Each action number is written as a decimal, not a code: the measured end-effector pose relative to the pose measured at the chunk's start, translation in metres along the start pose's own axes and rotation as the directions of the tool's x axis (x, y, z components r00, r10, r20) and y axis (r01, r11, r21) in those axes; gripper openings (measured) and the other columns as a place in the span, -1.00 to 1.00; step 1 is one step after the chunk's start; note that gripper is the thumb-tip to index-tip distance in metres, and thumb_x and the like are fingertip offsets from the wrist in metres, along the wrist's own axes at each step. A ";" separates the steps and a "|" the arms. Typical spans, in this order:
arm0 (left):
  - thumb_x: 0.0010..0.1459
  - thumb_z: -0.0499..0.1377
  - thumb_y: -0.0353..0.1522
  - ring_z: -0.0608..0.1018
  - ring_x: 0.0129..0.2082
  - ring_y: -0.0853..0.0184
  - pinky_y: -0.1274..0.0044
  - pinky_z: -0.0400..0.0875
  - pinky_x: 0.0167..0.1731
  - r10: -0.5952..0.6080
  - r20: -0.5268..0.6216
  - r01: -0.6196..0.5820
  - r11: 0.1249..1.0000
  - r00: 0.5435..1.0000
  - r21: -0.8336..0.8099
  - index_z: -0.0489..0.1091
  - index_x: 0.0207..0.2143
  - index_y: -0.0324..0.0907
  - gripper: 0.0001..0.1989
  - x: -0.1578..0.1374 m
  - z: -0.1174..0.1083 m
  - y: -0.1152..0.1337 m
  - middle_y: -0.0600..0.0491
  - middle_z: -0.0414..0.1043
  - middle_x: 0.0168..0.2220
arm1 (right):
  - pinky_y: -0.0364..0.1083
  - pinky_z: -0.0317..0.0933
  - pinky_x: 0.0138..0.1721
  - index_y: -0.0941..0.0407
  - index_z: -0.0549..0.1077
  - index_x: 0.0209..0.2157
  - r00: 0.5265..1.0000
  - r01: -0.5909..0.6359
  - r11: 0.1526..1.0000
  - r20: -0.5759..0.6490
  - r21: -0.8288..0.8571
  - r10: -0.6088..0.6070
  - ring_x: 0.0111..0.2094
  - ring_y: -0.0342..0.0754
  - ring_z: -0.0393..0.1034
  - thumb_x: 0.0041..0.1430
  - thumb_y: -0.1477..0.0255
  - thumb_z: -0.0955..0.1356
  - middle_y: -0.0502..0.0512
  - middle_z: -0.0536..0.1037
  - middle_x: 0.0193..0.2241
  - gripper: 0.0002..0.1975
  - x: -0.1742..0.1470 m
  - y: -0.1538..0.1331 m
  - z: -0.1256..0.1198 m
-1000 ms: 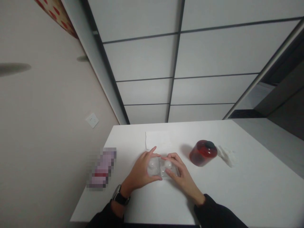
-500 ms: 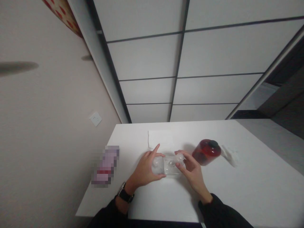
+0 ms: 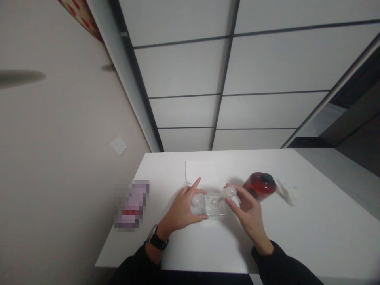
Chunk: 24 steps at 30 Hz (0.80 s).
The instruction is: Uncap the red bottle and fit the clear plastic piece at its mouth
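My left hand (image 3: 179,211) is closed around the left end of a clear plastic box (image 3: 216,209), with the thumb at its near side and fingers at its far side. The box sits low over the white table and has rounded shapes inside; its contents are hard to make out. Between the thumb and fingers of my right hand (image 3: 249,215) is a clear, rounded plastic piece (image 3: 229,192), held at the box's right end. Whether that piece still touches the box, I cannot tell.
Just beyond my right hand, a red bottle with a dark cap (image 3: 260,186) stands on the white table (image 3: 299,237). A crumpled white tissue (image 3: 286,193) lies right of it. A blurred pinkish object (image 3: 133,204) is at the left edge, and a white sheet (image 3: 200,171) lies behind the box.
My right hand has moved slightly right, taking the clear rounded piece away from over the box's right part. My left hand keeps its hold on the box.
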<state>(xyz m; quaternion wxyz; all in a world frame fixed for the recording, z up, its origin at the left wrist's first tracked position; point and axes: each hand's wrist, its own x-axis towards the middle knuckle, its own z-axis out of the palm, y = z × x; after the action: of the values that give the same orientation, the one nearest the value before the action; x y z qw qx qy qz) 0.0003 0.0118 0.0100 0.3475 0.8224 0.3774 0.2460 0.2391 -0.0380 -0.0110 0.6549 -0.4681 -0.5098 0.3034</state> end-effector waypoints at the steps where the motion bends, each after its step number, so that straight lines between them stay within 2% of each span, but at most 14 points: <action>1: -0.02 0.57 -0.36 0.45 0.25 -0.04 0.05 0.22 0.34 0.000 0.000 0.000 1.000 1.000 -0.004 -0.21 0.56 0.08 0.31 0.000 0.000 0.000 -0.02 0.50 0.27 | 0.13 0.47 0.08 -0.03 0.66 -0.04 0.999 -0.019 1.000 -0.027 0.023 0.020 -0.01 0.13 0.60 0.18 0.23 0.58 0.16 0.70 -0.05 -0.68 0.002 0.000 0.000; 4: 0.01 0.58 -0.31 0.45 0.24 -0.04 0.03 0.23 0.34 0.010 0.006 -0.010 1.000 1.000 -0.028 -0.22 0.57 0.09 0.31 -0.001 0.000 -0.002 -0.05 0.49 0.27 | 0.15 0.48 0.09 0.00 0.66 -0.04 0.993 -0.076 0.994 -0.085 0.076 0.083 0.01 0.16 0.61 0.14 0.14 0.59 0.19 0.71 -0.03 -0.60 0.012 0.001 0.002; 7: -0.04 0.60 -0.12 0.39 0.31 -0.08 0.00 0.18 0.38 0.051 -0.012 -0.052 0.995 0.999 -0.090 -0.18 0.57 0.09 0.33 -0.002 -0.003 -0.005 -0.12 0.39 0.35 | 0.19 0.48 0.10 0.03 0.64 0.01 0.989 -0.132 0.991 -0.067 0.034 0.134 0.03 0.19 0.61 0.14 -0.01 0.54 0.23 0.70 0.03 -0.48 0.030 0.006 0.007; 10: -0.01 0.50 0.10 0.33 0.37 -0.09 0.00 0.12 0.41 0.075 -0.103 -0.095 0.973 0.992 -0.211 -0.09 0.55 0.06 0.25 -0.004 -0.007 -0.009 -0.18 0.26 0.42 | 0.18 0.49 0.07 0.07 0.64 -0.01 0.987 -0.161 0.986 -0.028 -0.050 0.160 0.01 0.20 0.62 0.13 -0.09 0.50 0.25 0.71 -0.01 -0.41 0.056 0.018 0.016; 13: 0.06 0.37 0.22 0.40 0.31 -0.06 0.05 0.16 0.39 0.040 -0.185 -0.098 0.943 0.982 -0.319 0.03 0.52 -0.01 0.15 -0.005 -0.011 -0.013 -0.21 0.30 0.38 | 0.16 0.50 -0.01 0.12 0.66 -0.08 0.981 -0.192 0.966 0.006 -0.171 0.196 -0.07 0.20 0.63 0.10 -0.07 0.51 0.25 0.73 -0.11 -0.42 0.084 0.038 0.026; 17: 0.07 0.35 0.25 0.48 0.20 -0.03 0.09 0.25 0.34 -0.012 -0.208 -0.070 0.920 0.978 -0.385 0.15 0.47 -0.09 0.09 -0.003 -0.012 -0.015 -0.22 0.41 0.29 | 0.10 0.48 -0.05 0.16 0.64 -0.09 0.965 -0.236 0.893 0.016 -0.384 0.262 -0.19 0.12 0.63 0.16 0.07 0.53 0.17 0.71 -0.29 -0.54 0.114 0.066 0.037; 21: 0.14 0.35 0.19 0.51 0.14 0.02 0.14 0.28 0.31 -0.052 -0.190 -0.031 0.912 0.980 -0.408 0.23 0.43 -0.09 -0.03 -0.002 -0.012 -0.015 -0.18 0.47 0.24 | 0.10 0.47 -0.02 0.15 0.58 -0.15 0.938 -0.271 0.777 0.024 -0.569 0.345 -0.21 -0.02 0.59 0.35 0.20 0.48 0.06 0.66 -0.26 -0.73 0.126 0.084 0.045; 24: 0.19 0.35 0.15 0.52 0.12 0.04 0.15 0.30 0.29 -0.052 -0.183 -0.026 0.916 0.982 -0.400 0.30 0.39 -0.09 -0.13 -0.001 -0.013 -0.016 -0.16 0.50 0.21 | 0.10 0.44 -0.02 0.14 0.58 -0.17 0.929 -0.270 0.710 0.017 -0.651 0.369 -0.20 0.02 0.58 0.34 0.22 0.48 0.07 0.66 -0.26 -0.75 0.128 0.091 0.050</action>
<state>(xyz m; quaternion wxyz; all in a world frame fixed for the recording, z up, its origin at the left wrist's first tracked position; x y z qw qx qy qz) -0.0163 0.0234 0.0056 0.4724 0.7041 0.3561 0.3928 0.2367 0.1230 -0.0435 0.3551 -0.7199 -0.5394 0.2545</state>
